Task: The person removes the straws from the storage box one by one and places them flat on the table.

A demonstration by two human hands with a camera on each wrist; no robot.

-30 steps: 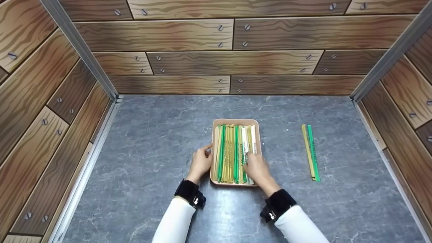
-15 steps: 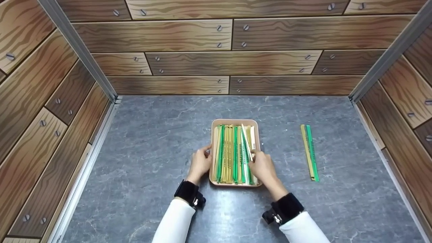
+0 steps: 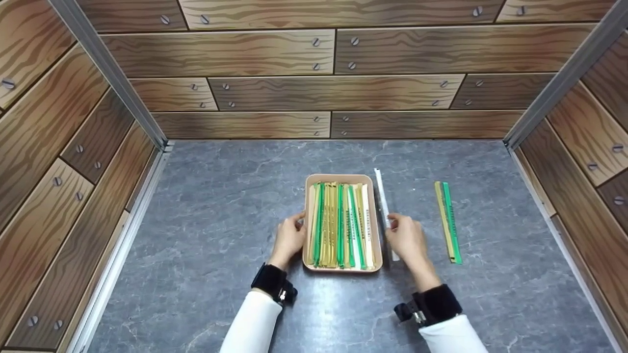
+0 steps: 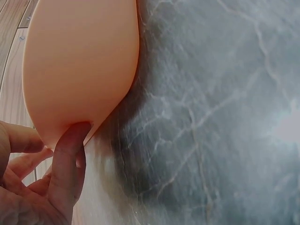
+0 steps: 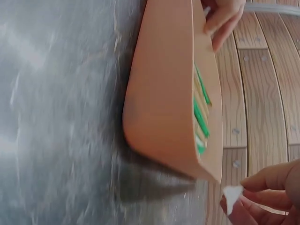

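A peach tray point(image 3: 338, 178) stood on the grey marbled counter point(image 3: 221, 206), near the middle, its long sides running away from the person. Inside it, a row of gold, green and white sticks point(image 3: 328, 225) lay lengthwise, some with dark print. The left hand point(image 3: 289, 238) held the tray at its left side, its grip pinching the edge, with the thumb against the outer wall. The right hand point(image 3: 407, 239) was just past the tray's opposite side, its grip pinching a white stick point(image 3: 381, 191) between thumb and fingers. That stick ran beside the tray's right wall, tilted slightly, its far end reaching beyond the tray; whether it touched the counter could not be told. Farther right, well apart from the tray, a gold stick point(image 3: 444, 220) and a green stick point(image 3: 451, 220) lay side by side. Each wrist wore a black strap, the left strap point(image 3: 269, 283) and the right strap point(image 3: 441, 305), above white sleeves point(image 3: 250, 323). Behind the counter rose a wall point(image 3: 255, 54) patterned like wooden planks with screws.
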